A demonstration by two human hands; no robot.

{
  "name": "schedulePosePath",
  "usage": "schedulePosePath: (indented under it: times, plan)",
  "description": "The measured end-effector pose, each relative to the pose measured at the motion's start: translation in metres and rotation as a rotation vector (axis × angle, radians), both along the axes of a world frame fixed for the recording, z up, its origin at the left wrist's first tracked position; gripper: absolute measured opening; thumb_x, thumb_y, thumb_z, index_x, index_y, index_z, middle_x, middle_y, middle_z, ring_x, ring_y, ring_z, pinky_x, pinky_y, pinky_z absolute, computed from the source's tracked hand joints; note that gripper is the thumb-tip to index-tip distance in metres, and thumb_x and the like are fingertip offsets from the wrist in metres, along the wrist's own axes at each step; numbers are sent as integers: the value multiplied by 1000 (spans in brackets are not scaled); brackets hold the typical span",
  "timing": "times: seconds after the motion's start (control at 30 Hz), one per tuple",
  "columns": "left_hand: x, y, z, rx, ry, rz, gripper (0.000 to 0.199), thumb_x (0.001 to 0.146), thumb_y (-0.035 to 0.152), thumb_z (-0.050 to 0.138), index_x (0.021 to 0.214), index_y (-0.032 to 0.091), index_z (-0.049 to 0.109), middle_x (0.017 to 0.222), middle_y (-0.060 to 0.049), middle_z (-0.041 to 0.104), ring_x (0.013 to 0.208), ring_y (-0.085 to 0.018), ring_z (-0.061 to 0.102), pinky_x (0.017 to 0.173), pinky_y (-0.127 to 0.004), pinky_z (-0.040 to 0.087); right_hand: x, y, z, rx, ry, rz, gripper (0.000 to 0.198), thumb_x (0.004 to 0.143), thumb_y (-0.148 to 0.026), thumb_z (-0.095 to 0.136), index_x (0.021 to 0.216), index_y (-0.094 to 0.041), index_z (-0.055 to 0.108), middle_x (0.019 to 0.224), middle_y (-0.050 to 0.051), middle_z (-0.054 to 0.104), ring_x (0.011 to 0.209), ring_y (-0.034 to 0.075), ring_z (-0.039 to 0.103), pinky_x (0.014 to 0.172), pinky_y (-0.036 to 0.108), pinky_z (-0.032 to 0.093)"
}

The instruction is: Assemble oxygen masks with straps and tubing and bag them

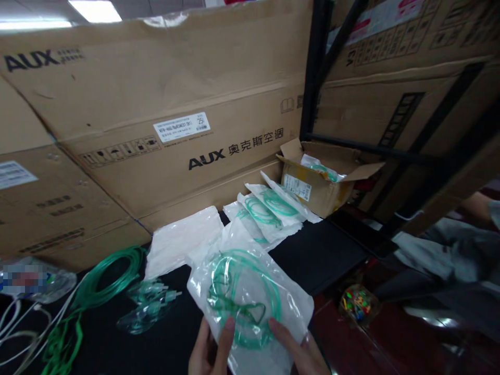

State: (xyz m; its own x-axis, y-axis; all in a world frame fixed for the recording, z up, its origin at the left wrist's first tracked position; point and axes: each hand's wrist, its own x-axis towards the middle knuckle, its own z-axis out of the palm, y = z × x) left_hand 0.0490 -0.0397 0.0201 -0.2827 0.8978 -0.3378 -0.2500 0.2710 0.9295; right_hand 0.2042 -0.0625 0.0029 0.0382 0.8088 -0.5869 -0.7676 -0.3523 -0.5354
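Both of my hands grip a clear-fronted, white-backed pouch [289, 297] above the front of the black table. Coiled green tubing [250, 344] and a darker green elastic strap show through its film. My left hand [213, 346] pinches the lower left part, thumb on the front. At the lower right, my right hand [299, 349] holds it with the thumb on top and the other fingers behind. Beyond it lies a flat stack of white pouches [183, 237]. Several filled pouches [261, 208] with green tubing lean in an overlapping row to its right.
An open cardboard box [320, 190] holds more pouches at the back right. Loose green tubing [105, 284], clear green masks [150, 304], green straps [64, 338] and white cables lie left. Large cartons [175, 78] wall the back. A person's sleeve [441, 255] shows right.
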Motion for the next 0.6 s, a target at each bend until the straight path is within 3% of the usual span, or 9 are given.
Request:
schedulePosePath:
  times: [0.1,0.2,0.27,0.37,0.43,0.6]
  plan:
    - [19,35,49,151,66,-234,69,68,59,87,121,17,75,113,-11,81,110,-36,73,90,-39,62,16,24,37,101,54,-98,78,67,-38,94,135,-16,63,110,11,83,114,36,73,101,48,57]
    - [43,76,92,341,165,-391,68,77,68,75,119,14,76,115,-13,79,104,-32,73,83,-35,62,44,55,80,220,56,-208,72,74,-28,89,139,-16,60,114,11,82,110,34,75,97,46,61]
    - [59,105,107,441,237,-455,68,87,70,61,120,12,75,116,-15,78,97,-28,73,75,-32,61,68,80,102,315,37,-255,60,79,-21,84,134,-13,62,110,10,83,109,31,76,96,41,62]
    - [81,148,106,502,390,-487,64,97,65,48,116,11,75,115,-16,77,85,-22,71,66,-28,59,103,123,118,449,2,-240,33,90,-13,68,122,-8,66,109,10,82,111,25,75,94,32,62]
    - [92,172,93,501,461,-517,57,95,62,52,106,12,78,104,-15,79,77,-21,70,62,-27,57,121,148,122,489,-18,-211,21,94,-14,61,113,-7,67,111,13,81,112,23,75,92,29,61]
    - [99,207,54,470,599,-544,50,89,61,58,92,16,78,87,-10,80,68,-22,71,59,-29,55,146,161,112,531,-177,-90,32,101,-36,54,100,-8,68,111,21,79,112,24,75,96,36,60]
